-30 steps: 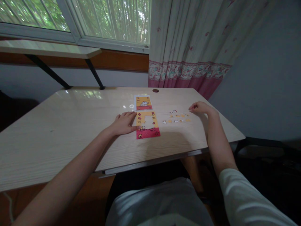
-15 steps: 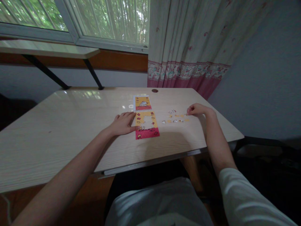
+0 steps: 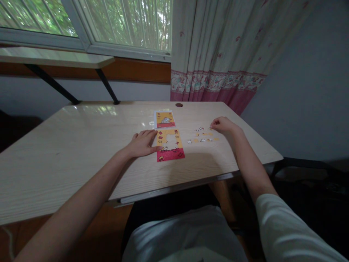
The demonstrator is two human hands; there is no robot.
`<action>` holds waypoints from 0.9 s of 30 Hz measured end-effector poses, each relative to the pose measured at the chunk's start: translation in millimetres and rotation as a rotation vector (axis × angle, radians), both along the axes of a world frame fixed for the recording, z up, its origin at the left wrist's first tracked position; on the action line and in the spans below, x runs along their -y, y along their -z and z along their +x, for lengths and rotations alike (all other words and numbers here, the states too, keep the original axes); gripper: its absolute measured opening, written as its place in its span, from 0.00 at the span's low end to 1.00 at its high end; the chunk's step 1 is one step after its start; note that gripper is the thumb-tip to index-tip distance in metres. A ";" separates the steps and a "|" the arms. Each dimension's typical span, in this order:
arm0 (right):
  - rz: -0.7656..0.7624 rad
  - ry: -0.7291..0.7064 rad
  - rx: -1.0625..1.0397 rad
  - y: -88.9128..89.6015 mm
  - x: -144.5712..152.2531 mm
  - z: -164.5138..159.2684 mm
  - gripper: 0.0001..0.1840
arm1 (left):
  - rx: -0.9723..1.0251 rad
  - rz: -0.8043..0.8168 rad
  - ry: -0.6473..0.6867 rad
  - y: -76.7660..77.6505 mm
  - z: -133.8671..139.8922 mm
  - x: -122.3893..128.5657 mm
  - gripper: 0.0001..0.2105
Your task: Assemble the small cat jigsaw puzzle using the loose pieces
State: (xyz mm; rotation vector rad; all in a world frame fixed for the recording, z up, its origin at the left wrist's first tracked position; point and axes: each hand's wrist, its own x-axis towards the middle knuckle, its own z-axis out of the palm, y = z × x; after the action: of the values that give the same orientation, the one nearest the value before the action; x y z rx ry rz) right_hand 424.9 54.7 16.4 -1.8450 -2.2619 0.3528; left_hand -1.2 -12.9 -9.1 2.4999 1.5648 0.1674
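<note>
My left hand [image 3: 144, 143] lies flat with fingers spread, its thumb and fingertips on the left edge of a yellow and red jigsaw puzzle [image 3: 171, 154]. The middle of the puzzle shows a pale gap without pieces. Just behind it lies a small picture card [image 3: 165, 120] of a white animal on yellow and red. To the right are several loose puzzle pieces [image 3: 203, 140] in rough rows. Over the far right of these, my right hand [image 3: 220, 124] is closed in a pinch on a small yellowish puzzle piece [image 3: 209, 128].
The pale wooden desk [image 3: 81, 145] has a round cable hole [image 3: 179, 105] near its back edge. A raised shelf [image 3: 57, 57] on black supports stands at the back left. Behind the desk hang a patterned curtain [image 3: 207, 54] and a window [image 3: 128, 25].
My right hand has moved left and slightly away from me, with a small puzzle piece at its fingertips. My left hand has stayed on the puzzle's edge.
</note>
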 end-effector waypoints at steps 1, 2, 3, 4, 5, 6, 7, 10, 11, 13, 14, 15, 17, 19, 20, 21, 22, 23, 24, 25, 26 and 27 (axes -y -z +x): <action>0.017 0.001 -0.006 -1.3 2.3 -3.4 0.11 | 0.000 0.001 0.005 0.3 -0.1 -0.1 0.42; 0.035 -0.004 -0.014 -2.3 4.3 -7.4 0.12 | 0.001 0.003 0.009 0.6 -0.3 -0.1 0.42; 0.048 -0.024 -0.024 -3.0 5.9 -12.1 0.13 | 0.002 0.006 0.012 1.0 -0.4 -0.2 0.41; 0.056 -0.059 -0.032 -3.0 6.9 -17.4 0.13 | 0.004 0.010 0.013 1.4 -0.6 -0.3 0.41; 0.066 -0.106 -0.040 -2.4 7.2 -23.1 0.13 | 0.006 0.014 0.014 1.9 -0.7 -0.4 0.41; 0.078 -0.160 -0.049 -1.1 6.9 -28.9 0.13 | 0.009 0.017 0.015 2.2 -0.9 -0.4 0.41; 0.093 -0.212 -0.057 0.7 6.1 -34.6 0.13 | 0.010 0.020 0.014 2.5 -1.0 -0.5 0.40; 0.139 -0.319 -0.050 6.6 1.6 -48.6 0.12 | 0.008 0.013 0.012 2.7 -1.3 -0.5 0.41; 0.144 -0.337 -0.035 8.0 0.1 -51.7 0.11 | 0.007 0.010 0.010 2.5 -1.2 -0.5 0.41; 0.142 -0.359 -0.002 8.9 -1.7 -55.9 0.10 | 0.002 0.004 0.007 2.1 -1.0 -0.5 0.41; 0.137 -0.367 0.006 8.5 -1.9 -57.1 0.10 | 0.000 0.003 0.006 1.8 -0.7 -0.4 0.41; 0.132 -0.372 0.007 7.8 -1.7 -57.9 0.10 | -0.003 0.003 0.005 1.6 -0.5 -0.4 0.41; 0.123 -0.365 -0.012 6.2 0.1 -58.9 0.09 | -0.003 0.003 0.002 1.4 -0.2 -0.4 0.41; 0.101 -0.326 -0.058 5.7 3.2 -59.7 0.08 | 0.003 0.006 0.002 1.8 -0.4 -0.5 0.41; 0.085 -0.301 -0.095 6.1 5.2 -60.4 0.08 | 0.006 0.008 0.002 2.2 -0.6 -0.6 0.40; 0.063 -0.279 -0.144 6.8 7.4 -61.4 0.08 | 0.009 0.009 0.001 2.7 -0.8 -0.8 0.40; 0.041 -0.263 -0.204 7.6 9.7 -62.9 0.09 | 0.012 0.010 -0.001 3.1 -1.0 -1.1 0.40; 0.026 -0.251 -0.271 8.4 12.0 -65.2 0.11 | 0.018 0.012 -0.003 3.3 -1.1 -1.4 0.40; 0.022 -0.245 -0.340 9.1 14.4 -68.4 0.12 | 0.030 0.017 -0.003 3.2 -1.0 -1.6 0.39; 0.030 -0.244 -0.405 9.6 16.8 -72.7 0.13 | 0.053 0.028 -0.002 2.7 -0.5 -1.8 0.39; 0.047 -0.248 -0.462 9.8 19.2 -78.0 0.15 | 0.090 0.045 0.002 1.8 0.4 -1.9 0.37; 0.068 -0.259 -0.509 9.8 21.7 -84.4 0.16 | 0.140 0.068 0.009 0.4 1.8 -1.6 0.34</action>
State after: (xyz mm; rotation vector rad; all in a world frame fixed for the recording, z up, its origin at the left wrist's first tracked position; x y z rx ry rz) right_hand 340.5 33.0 6.7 -1.2448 -2.1102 0.6881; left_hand 0.7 -11.3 -9.4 2.4853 1.5159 0.3911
